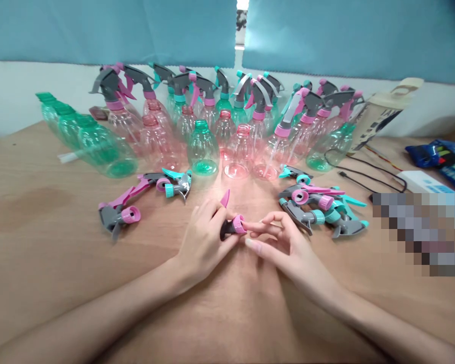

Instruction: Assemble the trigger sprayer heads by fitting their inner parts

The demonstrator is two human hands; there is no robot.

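My left hand [203, 241] is closed around a grey spray trigger head with a pink collar [233, 226], its pink lever sticking up above my fingers. My right hand [284, 241] is beside it, fingertips touching the pink collar, the fingers curled but loose. Both hands rest low over the wooden table [41, 227]. Just beyond them stand a capless green bottle [202, 149] and capless pink bottles [238, 151].
Loose trigger heads lie in a left pile [144, 194] and a right pile [320, 207]. Behind are several capped spray bottles [258, 108], and green bottles [91, 139] lying at the left. A paper bag [379, 114], cables, a white power strip [420, 181] and a blue packet [440, 156] sit at the right.
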